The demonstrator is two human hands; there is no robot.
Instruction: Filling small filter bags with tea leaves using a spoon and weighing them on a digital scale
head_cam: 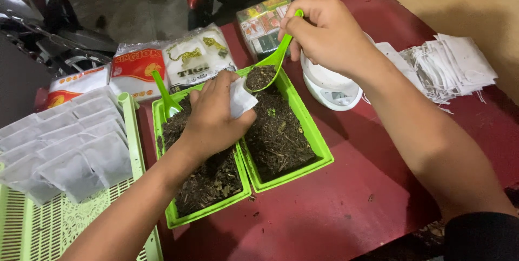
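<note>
Nearest the camera, the red bench (346,207) carries a slatted green basket (32,234) at the left edge, stacked with filled white sachets (70,153).

Centre: two green trays side by side. The left tray (208,212) and the right tray (319,147) both hold dark dried leaf material. A spare green scoop (165,96) stands in the left tray.

The left hand (213,115) hovers over the seam between the trays, fingers closed on a small empty white sachet (240,99), its mouth turned toward the right. The right hand (327,34) is closed around the handle of a green scoop (270,66), whose bowl, loaded with dark material, sits just beside the sachet mouth, touching or nearly so; contact cannot be confirmed.

Risk, as judged: the sachet mouth is narrow and the scoop bowl looks wider, so material may spill past the opening. Any spill would mostly fall back into the trays below, though some crumbs already lie on the bench. The thin sachet could also fold shut under the pinch.

Further back: a white scale (330,91) behind the right tray, a heap of empty white sachets (454,66) at far right, and printed packets (197,58) beyond the trays.
</note>
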